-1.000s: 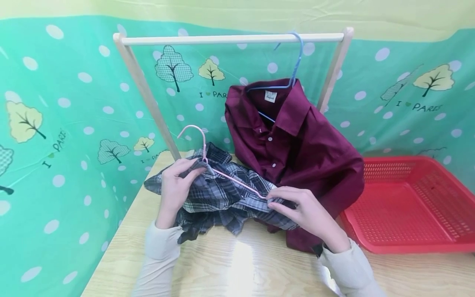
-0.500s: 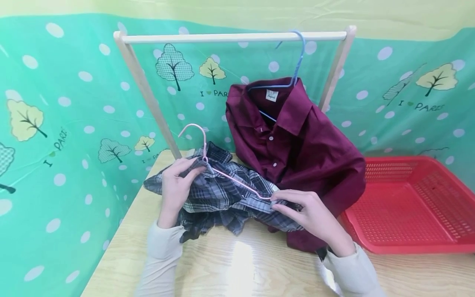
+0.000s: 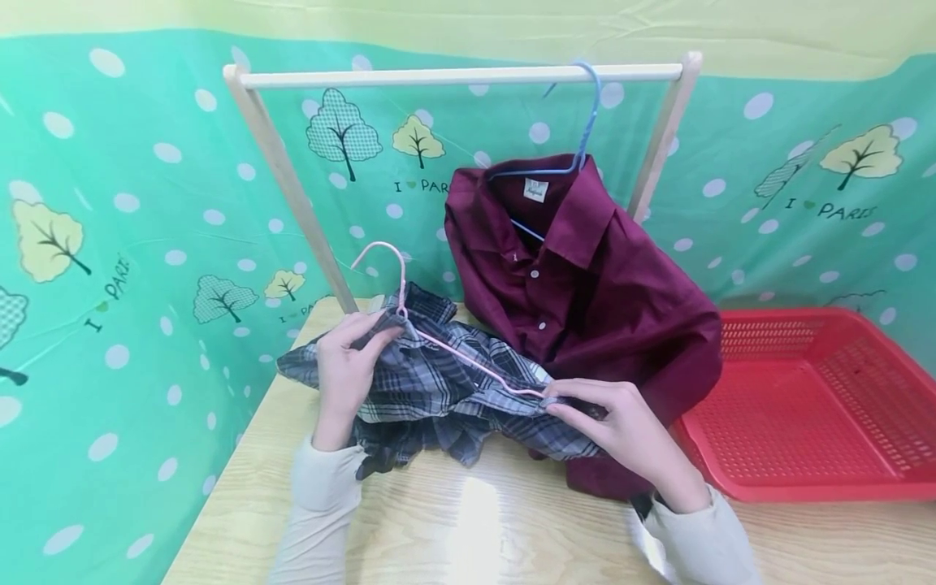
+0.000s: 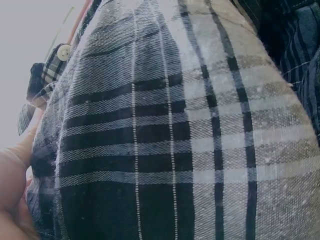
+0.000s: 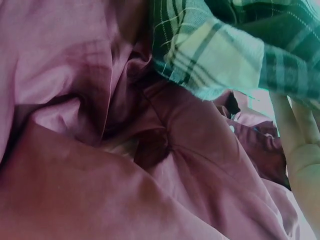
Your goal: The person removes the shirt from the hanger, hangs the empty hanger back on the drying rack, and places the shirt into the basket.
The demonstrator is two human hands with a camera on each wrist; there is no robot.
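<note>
A grey and black plaid shirt (image 3: 424, 382) lies bunched above the table, with a pink hanger (image 3: 468, 358) running across its collar area. My left hand (image 3: 347, 370) pinches the cloth just below the hanger's hook, which stands up free. Farther right, my right hand (image 3: 614, 414) pinches the shirt's edge at the end of the hanger's visible arm. Plaid cloth fills most of the left wrist view, with part of the left hand (image 4: 15, 185) at its left edge. In the right wrist view, fingers (image 5: 300, 135) show beside the plaid cloth.
Behind the right hand, a maroon shirt (image 3: 563, 284) hangs on a blue hanger (image 3: 589, 114) from the wooden rack's bar (image 3: 439, 78). Its lower part reaches the table (image 3: 409, 528). To the right stands a red basket (image 3: 804, 492). A patterned green curtain (image 3: 146, 325) surrounds the table.
My right hand has slid a little right and down with the shirt's edge, and more of the hanger's arm shows. The left hand stays nearly still.
</note>
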